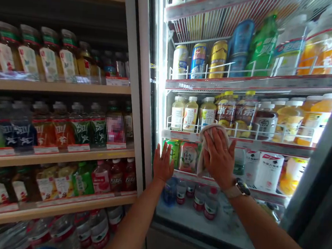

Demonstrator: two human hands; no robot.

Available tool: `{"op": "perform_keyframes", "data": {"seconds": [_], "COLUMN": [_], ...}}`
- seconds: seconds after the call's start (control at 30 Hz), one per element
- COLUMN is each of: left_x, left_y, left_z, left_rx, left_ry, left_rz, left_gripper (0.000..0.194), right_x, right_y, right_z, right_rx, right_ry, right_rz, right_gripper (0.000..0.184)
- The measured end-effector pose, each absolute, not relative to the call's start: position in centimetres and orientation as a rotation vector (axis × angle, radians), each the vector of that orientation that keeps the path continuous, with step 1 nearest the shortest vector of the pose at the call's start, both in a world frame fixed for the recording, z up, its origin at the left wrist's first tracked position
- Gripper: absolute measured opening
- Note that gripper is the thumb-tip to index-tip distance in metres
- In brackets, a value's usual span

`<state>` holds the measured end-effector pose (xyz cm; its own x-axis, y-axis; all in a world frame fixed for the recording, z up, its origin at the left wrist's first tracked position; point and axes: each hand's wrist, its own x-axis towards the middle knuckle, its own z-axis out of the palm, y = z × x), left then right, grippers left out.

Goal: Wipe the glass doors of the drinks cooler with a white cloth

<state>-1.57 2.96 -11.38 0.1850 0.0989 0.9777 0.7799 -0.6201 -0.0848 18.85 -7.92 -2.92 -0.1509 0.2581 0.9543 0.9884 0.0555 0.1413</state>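
Note:
My right hand point(218, 155) presses a pale, crumpled cloth point(215, 129) flat against what looks like the glass front of a lit drinks fridge. The fingers point up over the cloth, and a watch point(242, 186) is on that wrist. Lower and to the left, my left hand point(163, 163) holds nothing; its fingers are stretched upward and apart, near the fridge's left edge. Behind the hands are a green carton point(173, 150) and a reddish carton point(188, 157). The cloth covers part of the shelf edge and some drinks behind it.
Bottles and cans line the fridge's wire-railed shelves point(252, 88), including yellow-capped bottles point(226, 112). Small bottles point(210, 205) stand at the fridge bottom. To the left, wooden shelves point(62, 88) hold rows of bottles. An upright frame point(142, 84) separates the two.

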Motion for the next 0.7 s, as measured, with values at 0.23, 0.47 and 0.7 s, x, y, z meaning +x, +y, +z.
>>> {"op": "perform_keyframes", "data": {"seconds": [0.23,0.47,0.7], "left_x": [-1.5,-1.4,-1.5], "left_y": [3.2,3.2,3.3], "left_z": [-11.3,-11.3,-11.3], "left_rx": [-1.851,-1.847,-1.861], "left_ry": [-0.789,-0.77,-0.791], "left_rz": [-1.494,-1.518,-1.509], "left_gripper": [0.065,0.064,0.065], "right_x": [20.7,22.0,20.9], "right_y": [-9.7,-11.3,-10.0], "right_z": [-10.6,-19.5,-10.8], "right_rx": [-1.354,-1.402,-1.359], "right_ry": [-1.577,-1.646,-1.609], "right_rz": [-1.129,-1.037,-1.099], "right_gripper": [0.064,0.064,0.064]}}
